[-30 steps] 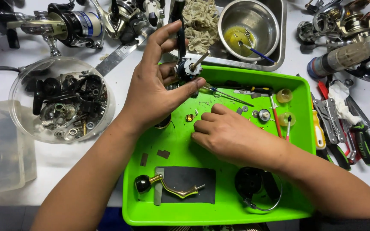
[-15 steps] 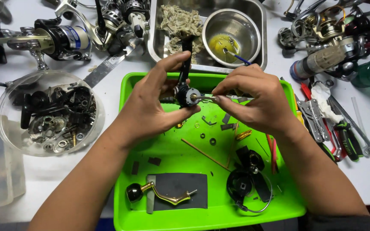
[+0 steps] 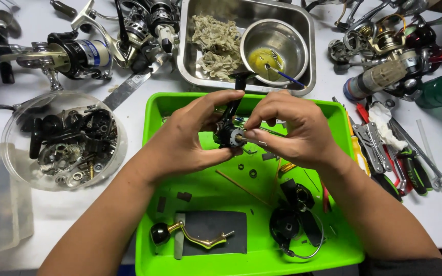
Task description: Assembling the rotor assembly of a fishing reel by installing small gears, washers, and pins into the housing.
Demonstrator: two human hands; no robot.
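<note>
Item: black reel body (image 3: 227,134), now lifted over the green tray (image 3: 180,105). We are gripping it in our left hand (image 3: 190,140); our right hand (image 3: 295,130), risen from the tray, is pinching its small shaft (image 3: 241,138), so fitting is underway.

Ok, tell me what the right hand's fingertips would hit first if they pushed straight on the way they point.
The right hand points leftward, fingertips at the black reel body held in the left hand. That reel body comes first, practically touching already; depth between them is hard to judge.
</note>
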